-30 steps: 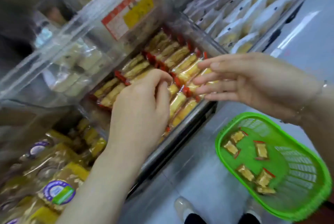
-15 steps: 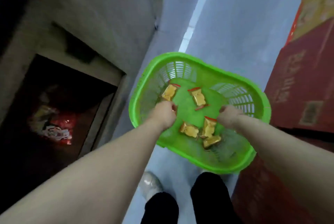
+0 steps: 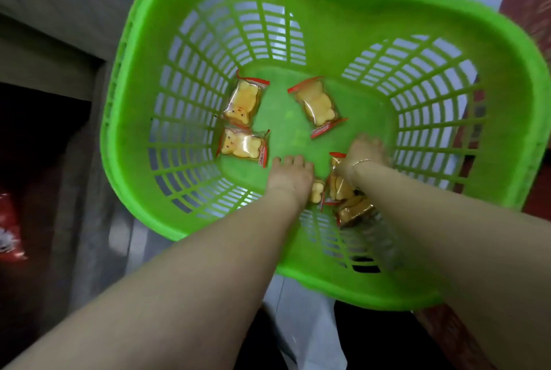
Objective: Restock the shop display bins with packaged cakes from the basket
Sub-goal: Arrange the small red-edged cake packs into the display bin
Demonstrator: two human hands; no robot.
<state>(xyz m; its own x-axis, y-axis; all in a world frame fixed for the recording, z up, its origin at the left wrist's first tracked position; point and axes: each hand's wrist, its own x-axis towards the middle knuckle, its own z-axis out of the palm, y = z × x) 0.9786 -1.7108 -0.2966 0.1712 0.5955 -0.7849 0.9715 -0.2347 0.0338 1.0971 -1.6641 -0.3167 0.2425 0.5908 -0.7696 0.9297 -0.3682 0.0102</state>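
both bare forearms stretch forward and down, side by side, wrists close together. the left hand (image 3: 290, 174) shows its back with knuckles bent downward. the right hand (image 3: 365, 152), blurred, has a thin bracelet (image 3: 360, 162) at the wrist; its fingers are hidden.

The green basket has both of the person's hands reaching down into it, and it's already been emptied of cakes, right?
Not emptied. The head view shows both hands, left and right, down in the green basket, but packaged cakes still lie on its floor: three clear ones, such as the bear-shaped cake, and more partly hidden by the hands.
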